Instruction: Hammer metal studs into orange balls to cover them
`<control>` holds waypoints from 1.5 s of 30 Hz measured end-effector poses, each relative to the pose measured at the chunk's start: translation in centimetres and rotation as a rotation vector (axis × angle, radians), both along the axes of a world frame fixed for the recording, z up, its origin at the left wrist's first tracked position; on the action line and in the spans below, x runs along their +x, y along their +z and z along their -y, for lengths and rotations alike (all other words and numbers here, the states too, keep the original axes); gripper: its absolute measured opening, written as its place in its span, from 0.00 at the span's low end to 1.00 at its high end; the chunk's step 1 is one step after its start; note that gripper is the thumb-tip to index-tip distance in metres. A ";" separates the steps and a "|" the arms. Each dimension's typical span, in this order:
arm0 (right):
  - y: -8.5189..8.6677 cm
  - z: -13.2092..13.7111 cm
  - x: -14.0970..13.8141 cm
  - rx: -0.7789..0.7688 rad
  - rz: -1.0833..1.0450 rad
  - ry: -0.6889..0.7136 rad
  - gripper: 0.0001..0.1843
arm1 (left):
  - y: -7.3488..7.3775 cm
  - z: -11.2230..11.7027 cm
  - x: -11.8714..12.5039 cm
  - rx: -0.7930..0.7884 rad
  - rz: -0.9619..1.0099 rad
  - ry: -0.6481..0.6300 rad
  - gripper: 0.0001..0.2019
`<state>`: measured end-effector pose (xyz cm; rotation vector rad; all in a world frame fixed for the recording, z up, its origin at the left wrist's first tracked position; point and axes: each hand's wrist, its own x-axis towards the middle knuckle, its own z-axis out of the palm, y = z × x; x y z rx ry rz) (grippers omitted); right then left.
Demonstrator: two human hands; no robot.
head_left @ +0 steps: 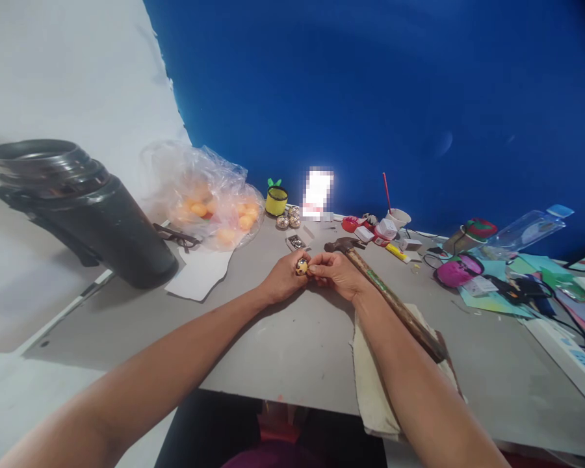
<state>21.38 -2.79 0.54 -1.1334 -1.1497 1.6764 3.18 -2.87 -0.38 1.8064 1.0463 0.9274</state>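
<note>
Both my hands meet at the middle of the grey table (pixel 292 351). My left hand (pixel 283 278) is closed around a small round ball (pixel 301 266) patterned in yellow, black and white. My right hand (pixel 336 273) pinches the same ball from the right with its fingertips. A hammer (pixel 385 294) with a worn wooden handle lies just right of my right hand, its metal head pointing away from me. My right forearm rests on a beige cloth (pixel 370 383).
A large black tumbler (pixel 88 208) lies on its side at the left. A clear bag of orange balls (pixel 209 198), a yellow cup (pixel 276 201) and more decorated balls (pixel 288 218) sit behind. Coloured paper, a pink pouch (pixel 455 270), cables and a plastic bottle (pixel 531 229) crowd the right.
</note>
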 end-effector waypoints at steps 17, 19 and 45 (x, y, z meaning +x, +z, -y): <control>0.4 0.5 -0.6 0.224 0.156 0.002 0.16 | -0.2 0.7 0.6 0.038 -0.058 0.113 0.07; 0.4 0.6 -0.6 0.233 0.183 0.001 0.16 | -0.2 0.9 0.7 0.055 -0.071 0.138 0.07; 0.4 0.6 -0.8 0.247 0.183 -0.020 0.24 | 0.5 1.0 0.7 -0.240 0.245 0.004 0.19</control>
